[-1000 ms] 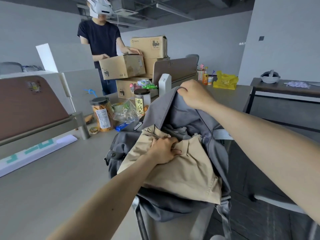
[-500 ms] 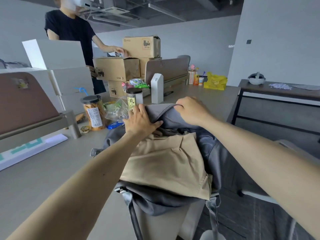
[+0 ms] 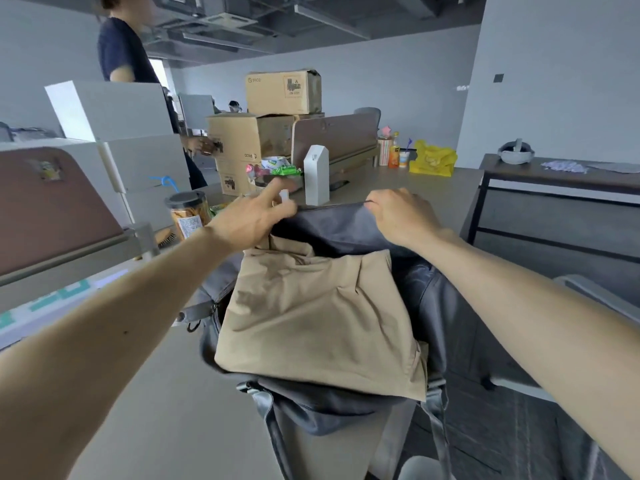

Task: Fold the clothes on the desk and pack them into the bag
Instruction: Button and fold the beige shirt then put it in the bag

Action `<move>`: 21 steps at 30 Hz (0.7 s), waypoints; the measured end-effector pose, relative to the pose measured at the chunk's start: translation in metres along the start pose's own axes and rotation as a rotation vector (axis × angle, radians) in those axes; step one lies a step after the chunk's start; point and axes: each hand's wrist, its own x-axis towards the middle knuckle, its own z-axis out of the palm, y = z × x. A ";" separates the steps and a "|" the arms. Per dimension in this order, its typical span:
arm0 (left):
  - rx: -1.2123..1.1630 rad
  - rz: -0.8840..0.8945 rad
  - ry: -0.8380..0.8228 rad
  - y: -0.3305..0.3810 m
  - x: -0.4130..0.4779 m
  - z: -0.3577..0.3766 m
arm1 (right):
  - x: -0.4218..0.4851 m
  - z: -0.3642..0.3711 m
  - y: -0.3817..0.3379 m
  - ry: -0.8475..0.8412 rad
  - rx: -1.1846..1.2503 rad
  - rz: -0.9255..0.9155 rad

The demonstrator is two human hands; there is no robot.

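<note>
- The grey bag stands at the near edge of the desk, with its mouth open toward the camera and its straps hanging down over the edge.
- The beige garment is folded and lies in the mouth of the bag. Its upper part is tucked under the dark flap, and its lower part spreads out over the front of the bag.
- The right hand is on the top edge of the flap, with the fingers curled and pinching the fabric.
- The left hand is at the left end of the same edge, just above the garment. One finger points up, but the fingers are blurred — I cannot tell if they grasp the bag or only touch it.
- Behind the bag there is a snack jar, a white house-shaped box and stacked cardboard boxes.
- A person in a dark shirt stands behind the desk — one hand on a box.
</note>
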 end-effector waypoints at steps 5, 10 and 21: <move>0.118 -0.186 -0.145 -0.006 -0.016 0.010 | 0.004 0.001 0.006 0.061 -0.031 0.032; -0.224 -0.308 -0.047 0.009 -0.015 0.022 | -0.006 0.008 0.003 0.030 -0.023 0.015; 0.098 -0.427 -0.302 0.042 0.013 0.050 | -0.001 0.003 0.003 0.000 0.063 0.011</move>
